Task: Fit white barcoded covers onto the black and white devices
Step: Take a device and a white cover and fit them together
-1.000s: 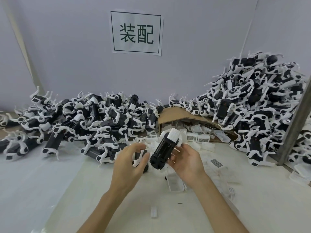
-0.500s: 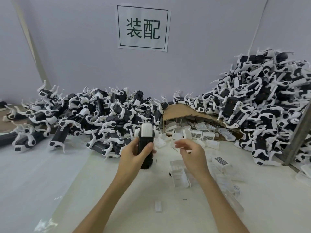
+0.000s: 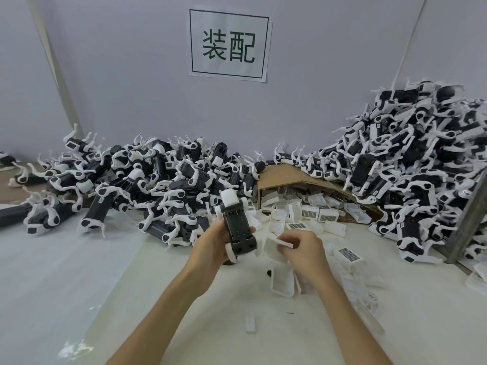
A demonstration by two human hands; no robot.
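Note:
My left hand (image 3: 212, 245) grips a black and white device (image 3: 237, 222) above the table, its open black underside facing me and its white end pointing away. Just to its right, my right hand (image 3: 303, 246) pinches a white cover (image 3: 275, 243), held close to the device's lower end but apart from it. More white barcoded covers (image 3: 311, 213) lie spilled from a cardboard box (image 3: 290, 175) behind my hands.
Large heaps of black and white devices lie at the left (image 3: 131, 185) and the right (image 3: 411, 164). Loose covers (image 3: 347, 255) and a small white piece (image 3: 250, 324) are scattered on the white table. A grey metal post (image 3: 471, 214) leans at the right edge.
My left hand turned the device so its black underside faces me. My right hand, empty half a second ago, picked up a white cover and brought it beside the device.

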